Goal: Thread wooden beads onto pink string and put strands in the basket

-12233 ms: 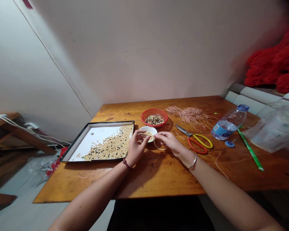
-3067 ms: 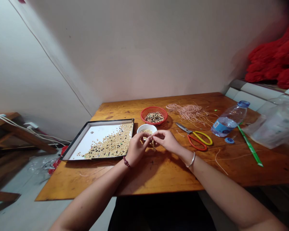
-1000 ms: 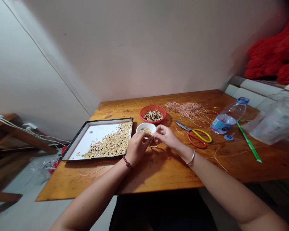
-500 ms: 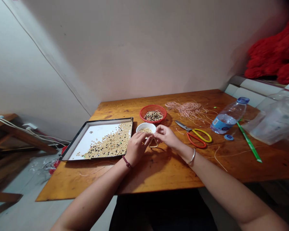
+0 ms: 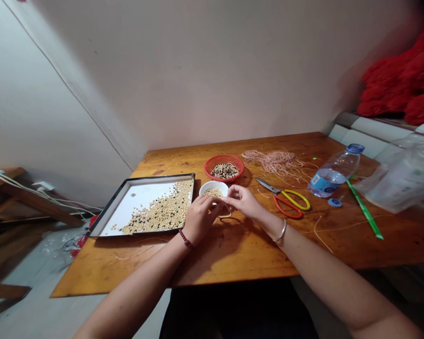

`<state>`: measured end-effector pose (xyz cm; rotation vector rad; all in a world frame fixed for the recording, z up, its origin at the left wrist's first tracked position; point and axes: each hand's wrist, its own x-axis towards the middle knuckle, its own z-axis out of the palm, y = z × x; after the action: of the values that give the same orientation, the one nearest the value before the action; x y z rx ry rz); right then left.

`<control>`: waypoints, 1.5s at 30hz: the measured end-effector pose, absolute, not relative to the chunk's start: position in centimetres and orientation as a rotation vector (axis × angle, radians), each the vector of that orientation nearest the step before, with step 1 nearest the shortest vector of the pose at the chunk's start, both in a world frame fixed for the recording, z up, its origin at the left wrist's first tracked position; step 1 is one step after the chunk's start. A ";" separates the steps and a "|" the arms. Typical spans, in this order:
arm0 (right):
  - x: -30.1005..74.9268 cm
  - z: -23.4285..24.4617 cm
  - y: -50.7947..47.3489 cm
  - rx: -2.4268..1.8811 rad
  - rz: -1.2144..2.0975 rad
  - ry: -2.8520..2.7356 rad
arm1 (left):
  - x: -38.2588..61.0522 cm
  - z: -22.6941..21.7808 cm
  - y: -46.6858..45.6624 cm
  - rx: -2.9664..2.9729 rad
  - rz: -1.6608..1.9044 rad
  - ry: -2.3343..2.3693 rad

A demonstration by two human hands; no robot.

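Observation:
My left hand and my right hand meet fingertip to fingertip just in front of a white bowl of pale beads. Both are closed in a pinch. A string of beads hangs in a loop beneath the fingers, and the pinched part of it is hidden. To the left lies a black-edged tray with many loose tan beads and some dark ones. Behind the bowl stands a red plastic basket holding tan and dark beads.
Right of my hands lie scissors with red and yellow handles. Pink cord is tangled near the wall. Farther right are a water bottle, its blue cap, a green strip and a plastic bag.
My fingertips have shifted slightly and remain together. The bead loop below them is less visible than before. The things on the table stay where they were.

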<state>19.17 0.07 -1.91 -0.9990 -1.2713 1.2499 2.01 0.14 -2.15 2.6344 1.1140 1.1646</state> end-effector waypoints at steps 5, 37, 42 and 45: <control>19.2 -1.8 -0.1 -0.962 1.274 -1.307 | 2.1 -2.2 0.2 2.516 1.112 1.149; 19.1 -1.9 0.1 -0.979 1.301 -1.195 | 2.4 -2.0 -0.2 2.376 1.169 1.120; 19.1 -2.0 0.0 -0.989 1.292 -1.195 | 2.3 -2.0 -0.3 2.407 1.165 1.103; 19.2 -2.0 0.0 -0.991 1.302 -1.199 | 2.3 -1.9 -0.3 2.414 1.171 1.104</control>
<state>19.16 0.00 -2.02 -0.9912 -1.1990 1.3019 2.32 -0.34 -1.93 2.4137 1.1042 1.1707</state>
